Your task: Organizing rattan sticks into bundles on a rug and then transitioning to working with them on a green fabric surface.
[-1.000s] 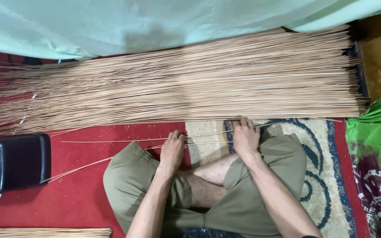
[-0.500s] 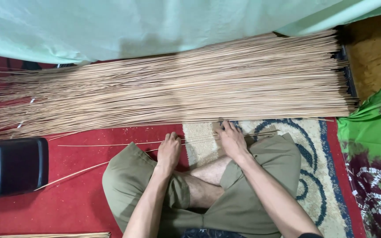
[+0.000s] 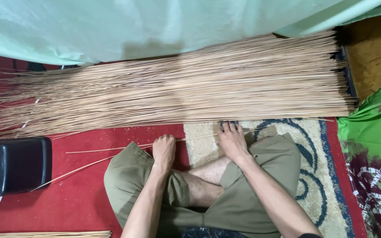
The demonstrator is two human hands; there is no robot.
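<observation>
The big pile of sticks [image 3: 177, 88] blocks the way ahead, right across the floor. A black box [image 3: 12, 165] sits at the left. Knees [image 3: 131, 176] fill the near side. Between the box and the knees, the red carpet [image 3: 80, 198] has room, with two thin sticks [image 3: 93, 156] lying across.

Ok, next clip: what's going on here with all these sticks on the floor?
A person sits cross-legged on a red carpet, facing a big pile of thin tan sticks laid lengthwise along a pale green cloth. The left hand is closed around a few loose sticks pulled from the pile. The right hand presses fingers-down on the same sticks over a patterned rug. A black box-like object sits to the left.
</observation>
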